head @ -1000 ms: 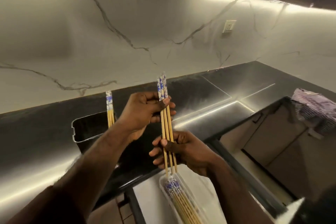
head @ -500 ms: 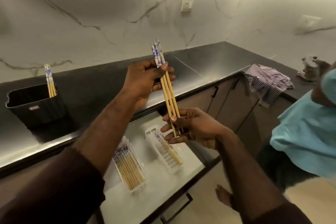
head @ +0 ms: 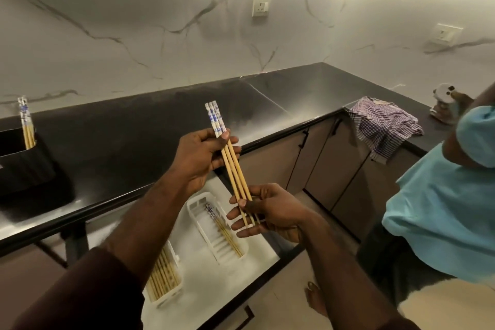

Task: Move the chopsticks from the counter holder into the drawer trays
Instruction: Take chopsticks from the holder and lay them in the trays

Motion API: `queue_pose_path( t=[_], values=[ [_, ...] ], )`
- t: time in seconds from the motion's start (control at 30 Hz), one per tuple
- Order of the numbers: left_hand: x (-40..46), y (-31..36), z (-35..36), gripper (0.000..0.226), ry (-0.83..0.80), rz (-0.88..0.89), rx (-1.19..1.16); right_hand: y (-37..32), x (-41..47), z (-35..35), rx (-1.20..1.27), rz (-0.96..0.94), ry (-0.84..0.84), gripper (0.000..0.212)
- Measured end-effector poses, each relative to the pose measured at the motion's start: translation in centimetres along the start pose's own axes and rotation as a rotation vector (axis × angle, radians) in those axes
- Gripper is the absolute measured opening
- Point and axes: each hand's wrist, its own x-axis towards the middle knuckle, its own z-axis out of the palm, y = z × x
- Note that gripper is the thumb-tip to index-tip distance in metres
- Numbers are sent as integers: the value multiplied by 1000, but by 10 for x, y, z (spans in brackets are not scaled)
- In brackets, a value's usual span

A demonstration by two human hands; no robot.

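Both hands hold a small bundle of bamboo chopsticks (head: 233, 166) with blue-and-white tops above the open drawer (head: 257, 262). My left hand (head: 201, 155) grips the bundle near its patterned tops. My right hand (head: 265, 211) pinches the thin lower ends between thumb and fingers. In the drawer, a white tray (head: 198, 211) on the right holds a few chopsticks. A second tray (head: 168, 300) on the left holds several, partly hidden by my left forearm. The black holder (head: 29, 166) stands on the counter at far left with a few chopsticks (head: 26, 126) in it.
The black counter (head: 150, 120) runs along a marble wall and turns a corner at right. A checked cloth (head: 383, 123) hangs over its edge. A person in a blue top (head: 442, 209) stands close on the right. Closed cabinet doors (head: 321, 166) lie below the counter.
The view swung right and down, from the holder to the open drawer with its trays. Both hands kept hold of the chopstick bundle and carried it over the drawer.
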Motion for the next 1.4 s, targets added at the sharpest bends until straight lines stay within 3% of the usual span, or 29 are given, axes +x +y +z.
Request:
queue_pose_path(
  t=[0.37, 0.73, 1.2, 1.4],
  values=[
    [91, -121, -58, 21, 136, -439, -59, 63, 115, -49, -129, 312, 97, 20],
    [98, -237, -77, 32, 393, -806, -56, 143, 181, -48, -344, 613, 205, 23],
    [105, -270, -77, 29, 538, -809, -43, 189, 221, -34, -483, 553, 321, 15],
    [102, -279, -73, 27, 551, -791, -3, 199, 223, -33, -698, 553, 305, 32]
  ],
)
